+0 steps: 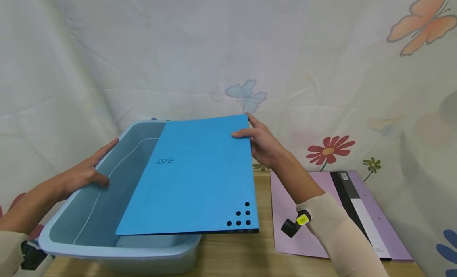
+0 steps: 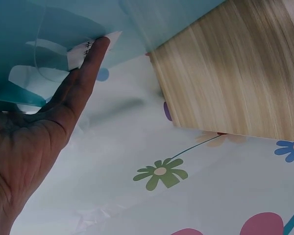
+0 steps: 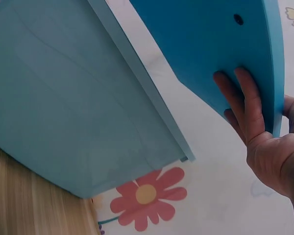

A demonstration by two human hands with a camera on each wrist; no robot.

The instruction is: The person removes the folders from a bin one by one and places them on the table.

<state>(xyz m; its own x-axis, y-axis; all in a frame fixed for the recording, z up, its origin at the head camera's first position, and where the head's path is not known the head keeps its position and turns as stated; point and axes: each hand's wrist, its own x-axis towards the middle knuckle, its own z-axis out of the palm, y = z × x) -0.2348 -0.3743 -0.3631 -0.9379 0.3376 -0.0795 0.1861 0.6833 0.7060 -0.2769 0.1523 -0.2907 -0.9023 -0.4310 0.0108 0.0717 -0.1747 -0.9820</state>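
Observation:
A bright blue file folder (image 1: 192, 174) with black dots in one corner is held flat over a light blue plastic tub (image 1: 121, 251). My right hand (image 1: 264, 144) grips its far right corner, thumb on top. Seen in the right wrist view, the fingers (image 3: 252, 105) spread along the underside of the folder. On the left, my left hand (image 1: 83, 176) holds the tub's side rim, with the thumb inside and the other fingers over the outer side. The folder's left part lies above the tub's opening, and its right part reaches past the rim.
To the right, a purple folder (image 1: 380, 213) with a black spine lies spread on the wooden table (image 1: 228, 255), partly behind my right forearm. A white cloth (image 1: 200, 43) printed with flowers and butterflies hangs close behind the tub.

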